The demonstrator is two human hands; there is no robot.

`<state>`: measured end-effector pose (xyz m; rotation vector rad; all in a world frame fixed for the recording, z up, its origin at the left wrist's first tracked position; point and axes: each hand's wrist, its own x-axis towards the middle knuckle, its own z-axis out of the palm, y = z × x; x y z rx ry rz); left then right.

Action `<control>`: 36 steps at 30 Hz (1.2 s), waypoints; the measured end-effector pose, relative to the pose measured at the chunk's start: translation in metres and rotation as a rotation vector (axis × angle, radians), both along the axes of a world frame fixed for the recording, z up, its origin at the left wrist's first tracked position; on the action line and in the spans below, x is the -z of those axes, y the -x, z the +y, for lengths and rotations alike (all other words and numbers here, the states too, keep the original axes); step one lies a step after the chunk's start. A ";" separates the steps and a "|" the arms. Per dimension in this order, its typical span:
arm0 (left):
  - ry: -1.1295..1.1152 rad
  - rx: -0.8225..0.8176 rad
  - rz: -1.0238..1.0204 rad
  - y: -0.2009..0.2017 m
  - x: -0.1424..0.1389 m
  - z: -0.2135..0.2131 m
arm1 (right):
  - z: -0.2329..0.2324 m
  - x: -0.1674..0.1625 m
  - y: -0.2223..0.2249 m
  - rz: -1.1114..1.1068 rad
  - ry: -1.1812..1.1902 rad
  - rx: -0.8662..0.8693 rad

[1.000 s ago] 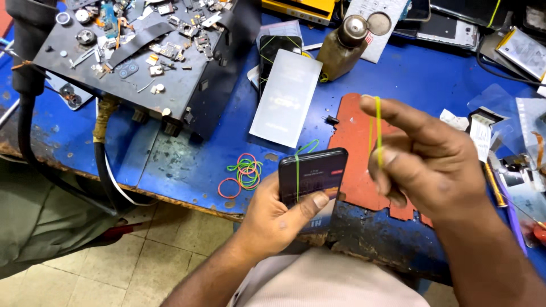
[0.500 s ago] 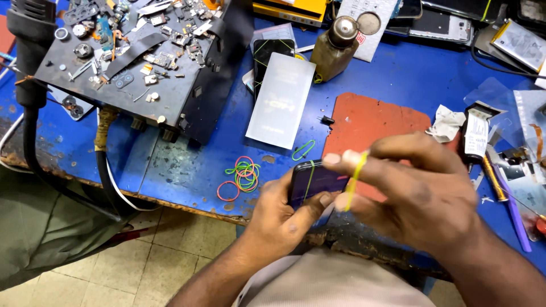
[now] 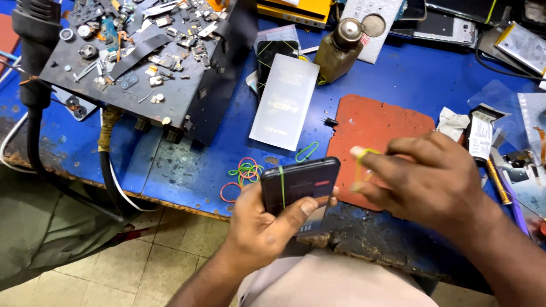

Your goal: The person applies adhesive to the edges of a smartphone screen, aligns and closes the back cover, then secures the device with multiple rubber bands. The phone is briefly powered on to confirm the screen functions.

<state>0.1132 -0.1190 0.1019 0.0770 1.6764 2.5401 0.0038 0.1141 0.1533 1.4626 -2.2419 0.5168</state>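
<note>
The left hand (image 3: 259, 227) holds a dark phone (image 3: 300, 185) at the front edge of the blue table (image 3: 398, 79), over the gap between the table and the person's lap. The fingers are curled around the left side of the phone and the thumb presses on its lower face. A green rubber band (image 3: 281, 185) already goes around the phone, near its left end. The right hand (image 3: 432, 185) is just beside the right end of the phone, above a red mat (image 3: 375, 128). Its fingers are bent and close together, and a yellow rubber band (image 3: 362, 165) is stretched over the fingertips (image 3: 358, 152). On the table, just beyond the phone, lies a small pile of coloured rubber bands (image 3: 243, 173), and one single green band (image 3: 307, 151) lies near the mat. Farther back there are a white flat box (image 3: 284, 102), a brown bottle (image 3: 340, 51) and a black metal box (image 3: 142, 62) covered with small parts.
</note>
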 end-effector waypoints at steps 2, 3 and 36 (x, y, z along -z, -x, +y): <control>-0.007 0.024 0.011 0.001 -0.003 -0.006 | 0.002 0.006 -0.002 -0.230 0.169 0.050; 0.004 -0.001 0.017 0.003 -0.003 -0.004 | 0.004 0.005 -0.006 -0.396 0.311 0.063; -0.943 -0.127 0.343 0.031 -0.048 0.030 | 0.032 0.081 -0.083 -2.025 1.776 -0.720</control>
